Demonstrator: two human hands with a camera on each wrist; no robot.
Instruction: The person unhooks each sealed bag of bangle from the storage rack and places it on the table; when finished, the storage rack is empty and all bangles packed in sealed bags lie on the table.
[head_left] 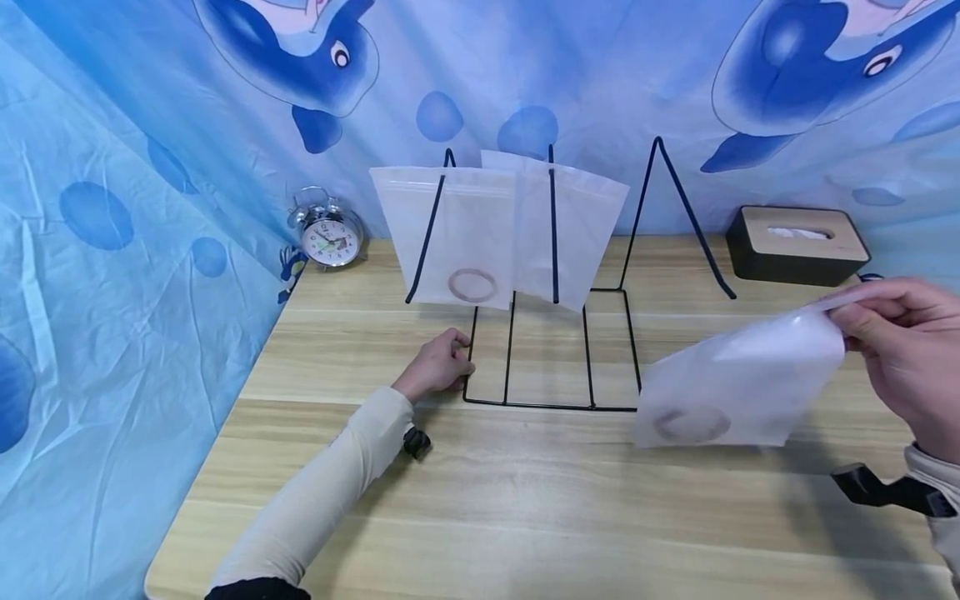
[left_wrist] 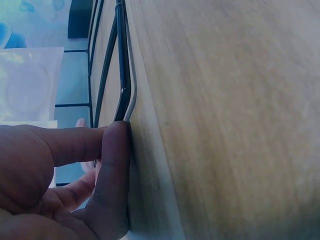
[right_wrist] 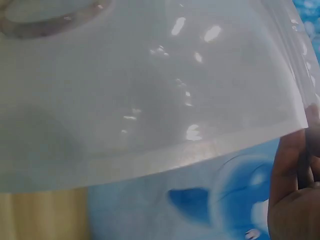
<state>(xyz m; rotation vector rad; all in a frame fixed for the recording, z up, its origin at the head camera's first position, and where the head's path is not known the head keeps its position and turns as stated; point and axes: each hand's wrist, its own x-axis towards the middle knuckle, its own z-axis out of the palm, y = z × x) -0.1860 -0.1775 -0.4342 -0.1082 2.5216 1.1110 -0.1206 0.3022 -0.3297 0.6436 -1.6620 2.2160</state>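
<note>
A black wire rack (head_left: 551,407) with peaked uprights stands on the table. My left hand (head_left: 438,364) pinches its front left corner; in the left wrist view the fingertips meet at the wire (left_wrist: 123,65). By one top corner, my right hand (head_left: 911,354) grips a translucent white zip bag (head_left: 750,379), held tilted to the right of the rack. A ring-shaped thing (head_left: 692,423) shows through its lower part. Two similar bags, one at the left (head_left: 442,221) and one behind it to the right (head_left: 588,221), stand between the uprights; the left one also holds a pinkish ring (head_left: 472,285).
A silver twin-bell alarm clock (head_left: 328,233) stands at the table's back left. At the back right sits a tissue box (head_left: 798,242) with a wooden top. Blue dolphin-print fabric (head_left: 480,67) hangs behind the wooden table (head_left: 525,508).
</note>
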